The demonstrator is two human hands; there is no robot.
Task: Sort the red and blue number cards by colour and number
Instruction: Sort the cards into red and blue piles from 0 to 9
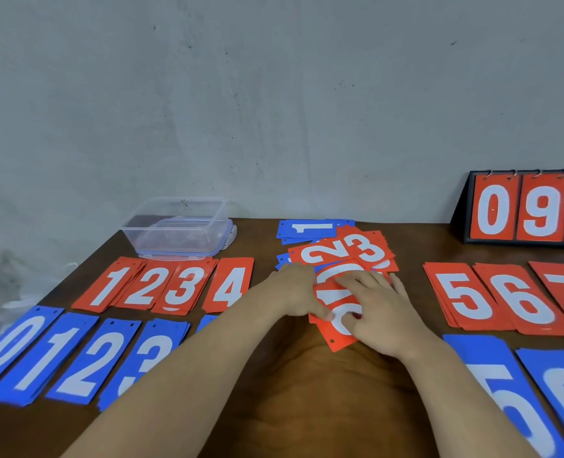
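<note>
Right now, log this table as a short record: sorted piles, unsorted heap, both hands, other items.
left red row: piles 1, 2, 3, 4
right red row: piles 5, 6, 7
left blue row: piles 0, 1, 2, 3; another partly behind the arm
right blue row: pile 5; next digit cut off
unsorted heap: mixed red and blue cards, middle
left hand: on the heap's left edge, grip unclear
right hand: fingers spread on a red card at the heap's front
other: clear plastic box back left; scoreboard stand back right
</note>
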